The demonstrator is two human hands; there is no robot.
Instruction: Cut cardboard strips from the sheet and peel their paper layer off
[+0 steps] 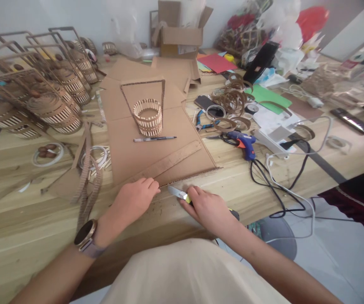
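Note:
My right hand point(205, 209) is wrapped around a box cutter point(186, 197), its blade point(176, 192) out and pointing left at the near edge of a large brown cardboard sheet point(156, 158). Just left of the blade, my left hand point(137, 196) has its fingers curled down onto that same edge; the thumb is mostly hidden. A loose cardboard strip point(172, 159) lies slanted on the sheet above my fingers. Farther up on the sheet stand a small slatted basket with a tall handle point(148, 120) and, in front of it, a black pen point(155, 139).
Several lidded baskets point(55, 114) crowd the left. Corrugated strips point(88, 177) and a tape ring holding brown balls point(48, 154) lie nearer. On the right are a blue glue gun point(243, 141), pliers point(205, 124), cardboard rings point(232, 99), a power strip point(272, 141) and trailing cables point(272, 185).

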